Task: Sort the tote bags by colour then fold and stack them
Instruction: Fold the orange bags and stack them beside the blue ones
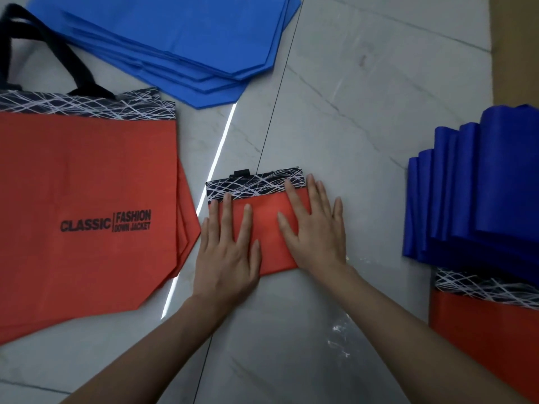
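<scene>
Head view looks down on a tiled floor point(364, 112) where sorting by colour looks finished: the bags lie in separate red and blue groups. Both hands press on a folded red bag point(267, 228) in the middle of the floor. The left hand point(230, 252) lies flat on its near left part and the right hand point(315, 228) on its right part. The fingers point(226, 211) are straight and spread, gripping nothing.

At the right, a fanned stack of folded blue bags point(490, 185) overlaps the far edge of the folded red bags point(481, 339), so folding seems well under way. Not yet folded are the flat red bags point(87, 185) at the left, several layers deep, and the flat blue bags point(180, 33) at the far left. I judge this fold nearly done. The bag would then belong with the folded red ones at the right, with both flat piles left to work through.
</scene>
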### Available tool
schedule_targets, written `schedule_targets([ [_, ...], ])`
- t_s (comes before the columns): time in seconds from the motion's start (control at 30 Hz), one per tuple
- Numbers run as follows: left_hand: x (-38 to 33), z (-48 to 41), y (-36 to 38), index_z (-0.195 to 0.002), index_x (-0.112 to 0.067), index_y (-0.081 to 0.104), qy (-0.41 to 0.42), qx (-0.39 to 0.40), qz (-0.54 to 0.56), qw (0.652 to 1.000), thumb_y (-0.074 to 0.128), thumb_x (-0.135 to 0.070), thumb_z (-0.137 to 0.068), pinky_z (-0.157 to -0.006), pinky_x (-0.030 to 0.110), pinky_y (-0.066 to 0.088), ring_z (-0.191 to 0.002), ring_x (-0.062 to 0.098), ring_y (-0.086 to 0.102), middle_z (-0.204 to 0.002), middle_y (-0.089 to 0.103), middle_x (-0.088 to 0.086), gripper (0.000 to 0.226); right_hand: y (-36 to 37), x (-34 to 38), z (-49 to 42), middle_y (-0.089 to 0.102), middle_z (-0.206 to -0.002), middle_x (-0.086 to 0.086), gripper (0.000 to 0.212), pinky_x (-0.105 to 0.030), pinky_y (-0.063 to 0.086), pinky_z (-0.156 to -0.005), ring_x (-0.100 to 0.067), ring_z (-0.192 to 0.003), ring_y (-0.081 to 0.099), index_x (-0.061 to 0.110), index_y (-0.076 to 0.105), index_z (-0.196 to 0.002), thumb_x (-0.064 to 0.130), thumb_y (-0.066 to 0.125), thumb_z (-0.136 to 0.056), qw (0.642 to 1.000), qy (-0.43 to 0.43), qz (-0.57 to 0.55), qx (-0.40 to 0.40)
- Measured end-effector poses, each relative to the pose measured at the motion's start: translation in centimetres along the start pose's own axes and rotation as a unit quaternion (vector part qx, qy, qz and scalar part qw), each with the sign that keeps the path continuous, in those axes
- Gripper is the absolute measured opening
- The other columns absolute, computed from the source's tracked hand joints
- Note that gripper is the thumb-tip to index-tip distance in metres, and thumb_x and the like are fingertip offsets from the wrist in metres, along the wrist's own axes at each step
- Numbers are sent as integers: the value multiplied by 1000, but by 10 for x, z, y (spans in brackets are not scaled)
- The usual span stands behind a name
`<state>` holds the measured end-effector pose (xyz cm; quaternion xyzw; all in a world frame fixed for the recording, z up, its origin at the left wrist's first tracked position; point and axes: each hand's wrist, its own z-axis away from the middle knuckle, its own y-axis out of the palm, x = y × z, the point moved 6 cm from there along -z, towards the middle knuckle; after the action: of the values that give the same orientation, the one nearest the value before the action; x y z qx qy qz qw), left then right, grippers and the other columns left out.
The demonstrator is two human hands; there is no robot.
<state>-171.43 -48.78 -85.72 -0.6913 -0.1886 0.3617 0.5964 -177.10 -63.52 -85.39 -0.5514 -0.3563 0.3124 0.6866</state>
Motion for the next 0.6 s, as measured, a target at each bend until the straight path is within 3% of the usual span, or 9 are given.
schedule_targets([
  [0.2,-1,-1,-2,-145,-9,31,2,17,-2,1000,31,-38,-91,-111,46,17,-142,39,16,-153,17,22,62,-12,9,2,23,-156,-10,61,-51,5,-112,-33,-142,21,32,28,-148,54,24,-91,998,11,43,-44],
  [0.33,-1,-1,0,-144,-7,33,5,25,3,1000,32,-37,-90,-109,47,18,-140,41,20,-152,20,24,62,-1,32,35,30,-153,-10,57,-48,20,-111,-29,-140,24,23,33,-145,46,29,-94,992,-83,57,-71],
  [0.43,-2,-2,-1,-144,-7,34,18,26,26,999,32,-37,-90,-109,47,16,-140,41,17,-152,18,25,61,10,32,49,33,-152,-6,53,-43,21,-110,-28,-139,32,26,36,-145,44,28,-96,995,-79,40,-48],
  [0.53,2,0,-9,-141,-11,41,-12,1,100,995,39,-38,-90,-112,45,14,-142,42,11,-152,12,29,57,8,32,47,36,-150,-5,52,-42,19,-109,-27,-136,37,27,39,-143,44,29,-95,997,-66,33,-30],
  [0.6,9,3,-22,-129,-13,54,-78,-30,219,972,53,-31,-90,-113,29,16,-140,38,19,-148,21,27,43,7,32,46,37,-151,-3,52,-43,23,-109,-26,-136,37,29,39,-143,45,28,-95,998,-54,24,-9],
])
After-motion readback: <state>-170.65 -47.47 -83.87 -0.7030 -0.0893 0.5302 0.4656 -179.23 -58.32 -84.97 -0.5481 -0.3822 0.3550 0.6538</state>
